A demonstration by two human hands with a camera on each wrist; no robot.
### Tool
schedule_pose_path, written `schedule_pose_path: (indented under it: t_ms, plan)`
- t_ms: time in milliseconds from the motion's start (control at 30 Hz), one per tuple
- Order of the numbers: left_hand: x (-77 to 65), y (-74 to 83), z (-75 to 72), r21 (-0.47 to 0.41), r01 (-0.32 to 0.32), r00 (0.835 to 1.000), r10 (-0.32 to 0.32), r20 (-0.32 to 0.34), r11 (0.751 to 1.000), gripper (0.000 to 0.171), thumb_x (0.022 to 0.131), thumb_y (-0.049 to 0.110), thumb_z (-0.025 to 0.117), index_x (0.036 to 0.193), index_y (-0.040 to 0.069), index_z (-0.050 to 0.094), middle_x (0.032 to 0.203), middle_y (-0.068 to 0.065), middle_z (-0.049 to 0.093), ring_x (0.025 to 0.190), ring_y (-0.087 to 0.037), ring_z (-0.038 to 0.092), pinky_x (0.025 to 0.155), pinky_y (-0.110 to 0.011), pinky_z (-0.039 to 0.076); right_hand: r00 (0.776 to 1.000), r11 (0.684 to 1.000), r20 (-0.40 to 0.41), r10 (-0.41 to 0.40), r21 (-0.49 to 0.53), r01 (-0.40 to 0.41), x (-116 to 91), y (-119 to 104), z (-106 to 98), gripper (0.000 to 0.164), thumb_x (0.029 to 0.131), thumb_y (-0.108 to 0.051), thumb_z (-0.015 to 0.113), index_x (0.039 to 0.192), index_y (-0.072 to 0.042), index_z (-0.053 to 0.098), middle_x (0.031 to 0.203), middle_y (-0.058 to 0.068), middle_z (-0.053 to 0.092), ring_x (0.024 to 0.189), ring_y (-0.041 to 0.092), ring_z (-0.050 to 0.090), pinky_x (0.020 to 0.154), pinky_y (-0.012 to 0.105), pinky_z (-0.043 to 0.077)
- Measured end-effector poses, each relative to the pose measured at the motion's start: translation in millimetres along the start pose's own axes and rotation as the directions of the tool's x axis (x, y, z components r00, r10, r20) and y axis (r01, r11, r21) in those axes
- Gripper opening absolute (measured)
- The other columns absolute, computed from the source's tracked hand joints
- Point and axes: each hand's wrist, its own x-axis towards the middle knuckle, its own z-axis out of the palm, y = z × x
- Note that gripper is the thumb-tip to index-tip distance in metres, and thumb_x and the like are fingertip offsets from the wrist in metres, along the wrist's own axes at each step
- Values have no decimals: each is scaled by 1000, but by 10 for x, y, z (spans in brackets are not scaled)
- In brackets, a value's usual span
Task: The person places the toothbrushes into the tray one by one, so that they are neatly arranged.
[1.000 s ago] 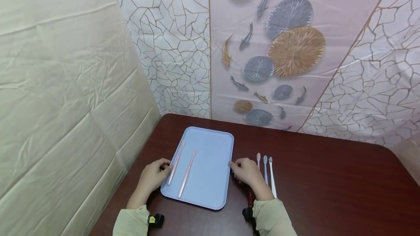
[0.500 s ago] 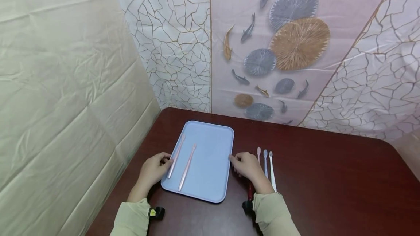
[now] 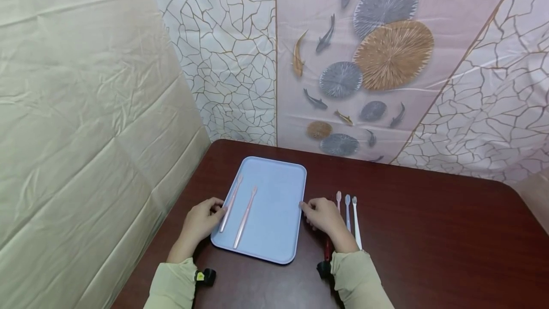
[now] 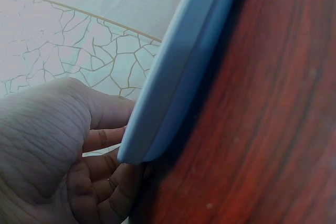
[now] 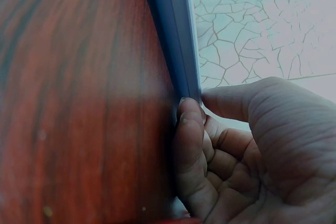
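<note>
A light blue rectangular tray [image 3: 276, 204] lies on the dark table in the head view, with two pink toothbrushes on its left side, one pink toothbrush [image 3: 230, 204] along the edge and another pink toothbrush [image 3: 245, 218] beside it. My left hand [image 3: 200, 223] pinches the tray's left rim. In the left wrist view, the thumb of that left hand [image 4: 63, 140] is at the top of the rim and its curled fingers are beneath. On the opposite side my right hand [image 3: 323, 216] pinches the right rim. The right wrist view shows fingertips low against the tray's side [image 5: 181, 40].
Right of my right hand lie a pink toothbrush [image 3: 339, 198], a blue toothbrush [image 3: 348, 211] and a white toothbrush [image 3: 357, 223], side by side on the table [image 3: 437, 232]. A slim dark red thing [image 3: 328, 250] shows partly beneath my right wrist. Patterned cloth [image 3: 240, 61] hangs behind the table.
The head view has tipped slightly downward, so table, tray and hands appear a little higher in the picture. Both hands keep their places on the tray's rims.
</note>
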Motion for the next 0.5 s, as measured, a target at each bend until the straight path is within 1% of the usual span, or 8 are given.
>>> schedule_pose_path:
  t_ms: [500]
  plan:
    - [-1,-1,5,-1,6,1000,-6,-1,1000,24,95,33,68,111,17,73,90,6,67,76,-10,59,75,-39,48,1000,1000,0,2,0,-2,-3,-2,0,46,101,-38,59,63,-13,61,52,0,57,45,18,56,51,33,46]
